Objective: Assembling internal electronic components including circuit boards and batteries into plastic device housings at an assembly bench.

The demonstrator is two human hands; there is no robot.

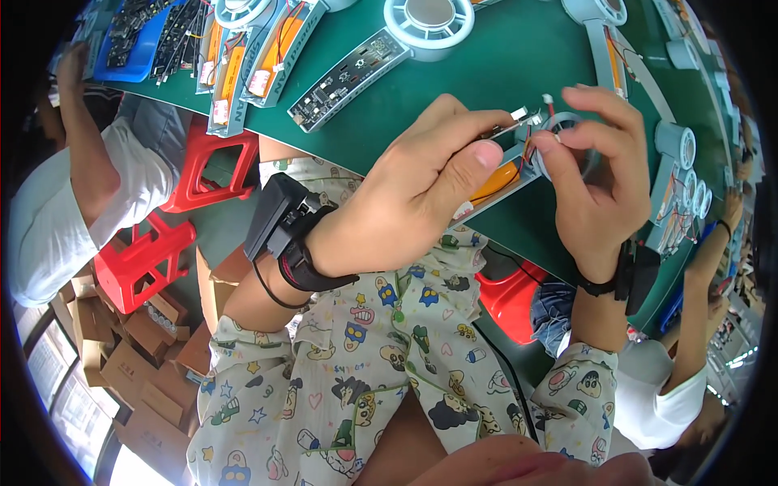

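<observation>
The left hand (409, 190) is held above the work, its grip closed, thumb against forefinger, on a small circuit board (512, 124) seen almost edge-on. The right hand (604, 174) is held opposite, its grip pinched nearly to touching on what appears to be a small pale plug (557, 138); the exact hold is partly hidden by the fingertips. Thin leads (530, 149) are seen between the hands.

Just beneath, a pale housing (509, 192) with an orange battery cell (496, 180) is partly covered by the left hand, over the near edge of the green worktop (519, 69); whether it is fully supported there cannot be told.

Fine wiring like this is best gripped by the plug body, not pulled by the leads. The board is best steadied by its edges, any connector squared up before pressure is applied, and the leads left slack and unpinched.

Farther off, a second housing (438, 51) is laid with its populated board (348, 79) exposed; beyond its left end, more housings (290, 65) are grouped near a blue tray (146, 61).
</observation>
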